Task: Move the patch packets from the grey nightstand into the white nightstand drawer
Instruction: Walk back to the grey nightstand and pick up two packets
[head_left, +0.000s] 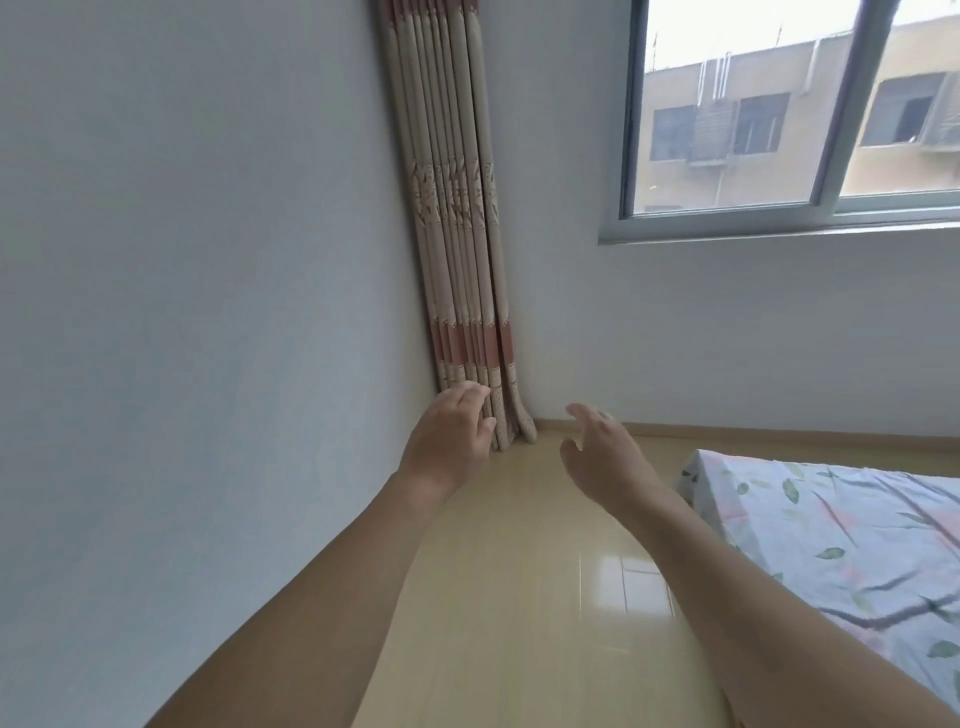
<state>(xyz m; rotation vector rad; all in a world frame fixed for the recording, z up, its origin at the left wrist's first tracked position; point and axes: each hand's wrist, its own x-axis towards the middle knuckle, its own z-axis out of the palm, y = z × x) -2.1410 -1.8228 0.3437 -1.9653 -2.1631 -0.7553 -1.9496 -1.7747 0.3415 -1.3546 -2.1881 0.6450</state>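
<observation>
A: Bedroom corner, head view only. Pale wall on our left, folded curtain hanging in the corner, window upper right with a building outside, glossy wood floor, bed with a leaf-print sheet at right.

B: Hands?

A: Both out in front of us, over the floor, holding nothing. Left hand: fingers loosely curled, relaxed. Right hand: fingers spread wide, thumb apart. Neither touches anything; the left one just overlaps the curtain hem in the picture.

B: Patch packets? Nightstands?

A: Not in view. No grey nightstand, no white one, no drawer, no packets. We cannot tell where they sit from here.

B: So what step do we log?

A: Our guess: locating, or walking between stands with empty hands. Progress cannot be judged.

B: Tips for doing it well?

A: We'd turn toward the bed head and drop our gaze so the nightstand top comes into frame before reaching. Keep both hands free, one for the drawer, one for packets. Thin packets probably slip, so pinch them as a stack.
</observation>
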